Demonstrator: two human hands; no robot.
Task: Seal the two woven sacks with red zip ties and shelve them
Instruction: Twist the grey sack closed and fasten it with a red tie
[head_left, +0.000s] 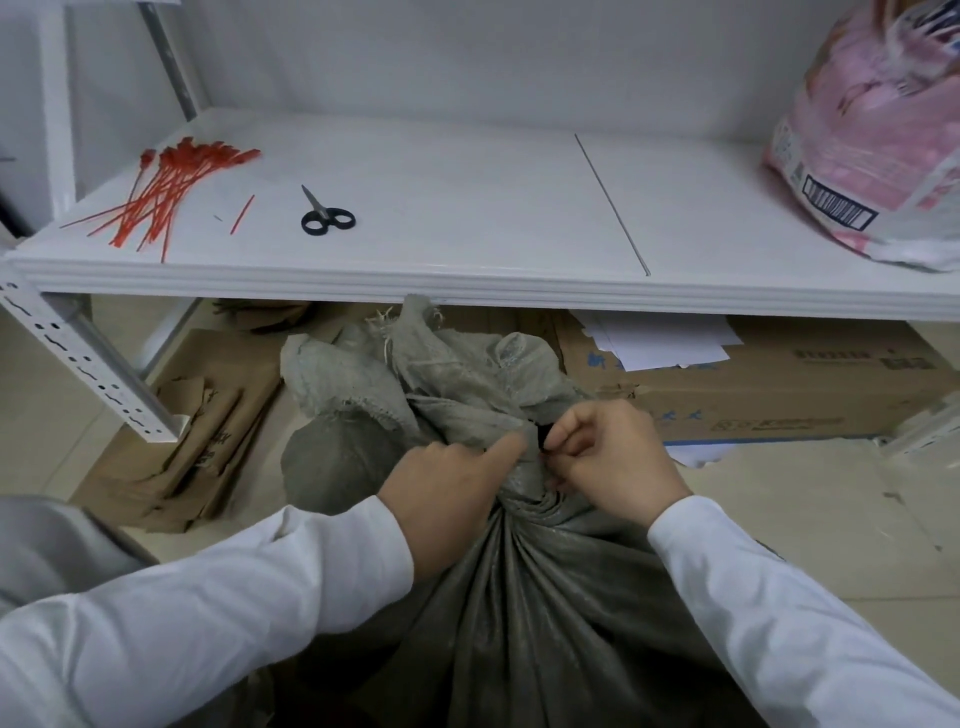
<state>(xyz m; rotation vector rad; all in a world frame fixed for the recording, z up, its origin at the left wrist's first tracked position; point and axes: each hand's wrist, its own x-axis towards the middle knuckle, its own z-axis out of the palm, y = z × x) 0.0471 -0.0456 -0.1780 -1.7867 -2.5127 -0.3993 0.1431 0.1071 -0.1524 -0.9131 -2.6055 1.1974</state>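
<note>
As its neck was bunched: the sack (519, 597) stood on the floor below the shelf (467, 288).
Left hand (447, 488): gripped the gathered neck.
Right hand (618, 452): pinched a small dark piece (541, 441) there, possibly a tie's head; too hidden to confirm.
Zip ties (161, 192): heaped on the shelf beside scissors (327, 215).
Progress: sealing apparently under way; nothing shelved.

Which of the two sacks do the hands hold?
The nearer sack, its neck held by the left hand and right hand; the far sack lies behind it.
</note>
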